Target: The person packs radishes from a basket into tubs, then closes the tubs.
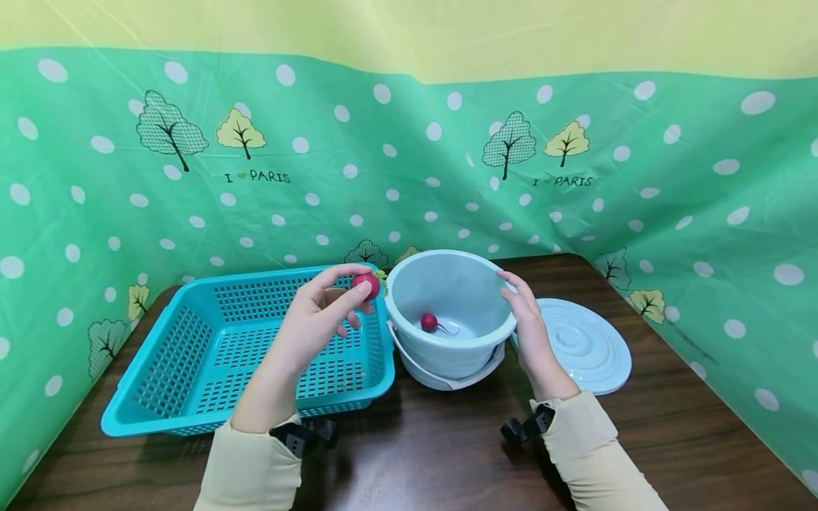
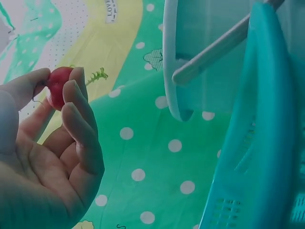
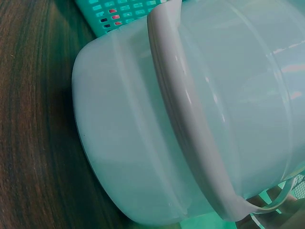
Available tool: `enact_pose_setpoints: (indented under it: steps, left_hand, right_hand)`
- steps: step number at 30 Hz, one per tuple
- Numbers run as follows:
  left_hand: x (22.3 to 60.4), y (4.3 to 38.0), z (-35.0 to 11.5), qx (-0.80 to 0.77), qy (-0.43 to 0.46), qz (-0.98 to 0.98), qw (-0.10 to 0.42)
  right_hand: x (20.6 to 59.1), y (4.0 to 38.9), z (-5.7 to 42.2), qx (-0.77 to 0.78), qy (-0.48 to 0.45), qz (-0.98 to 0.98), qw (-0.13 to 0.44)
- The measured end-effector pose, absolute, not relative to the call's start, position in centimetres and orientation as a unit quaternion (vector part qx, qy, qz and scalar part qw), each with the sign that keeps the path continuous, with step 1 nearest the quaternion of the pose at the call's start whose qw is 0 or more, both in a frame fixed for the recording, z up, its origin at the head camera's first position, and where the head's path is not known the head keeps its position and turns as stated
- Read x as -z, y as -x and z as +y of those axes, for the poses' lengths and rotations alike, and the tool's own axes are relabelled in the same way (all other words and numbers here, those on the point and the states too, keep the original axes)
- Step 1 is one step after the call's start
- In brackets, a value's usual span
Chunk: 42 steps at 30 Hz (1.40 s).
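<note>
My left hand pinches a red radish between thumb and fingers, above the right end of a turquoise basket. Seen from the left wrist, the radish shows a thin root and a small green sprig. A pale blue bucket stands upright beside the basket, its handle hanging down in front. Another radish with a long thin root lies on the bucket's floor. At the bucket's right side my right hand grips the rim, fingertips over the edge.
A round pale blue lid lies on the dark wooden table to the right of the bucket. Green dotted cloth hangs close behind and along both sides. The basket's rim touches or nearly touches the bucket.
</note>
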State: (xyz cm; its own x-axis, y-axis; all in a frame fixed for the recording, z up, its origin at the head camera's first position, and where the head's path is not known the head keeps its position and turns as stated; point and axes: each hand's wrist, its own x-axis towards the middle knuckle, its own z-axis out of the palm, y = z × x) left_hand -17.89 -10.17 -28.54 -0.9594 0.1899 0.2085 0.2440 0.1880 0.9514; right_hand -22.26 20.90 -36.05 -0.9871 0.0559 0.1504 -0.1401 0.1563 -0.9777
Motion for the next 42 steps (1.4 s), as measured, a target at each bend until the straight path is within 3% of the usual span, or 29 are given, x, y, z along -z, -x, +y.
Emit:
enact_pose_setpoints:
  steps: [18,32,42]
  left_hand:
    - [30.1,17.4,-7.1,0.706,0.156,-0.685,0.082]
    - [31.3,17.5,-4.4,0.709,0.169,-0.681,0.066]
    - [32.3,17.9,-3.4,0.704,0.167,-0.690,0.027]
  right_hand:
    - [35.8,22.3,20.8,-0.656,-0.026,-0.750,0.074]
    - [35.8,22.4,20.8,-0.659,-0.024,-0.748,0.073]
    - [35.9,22.4,20.8,-0.656,-0.022,-0.751,0.073]
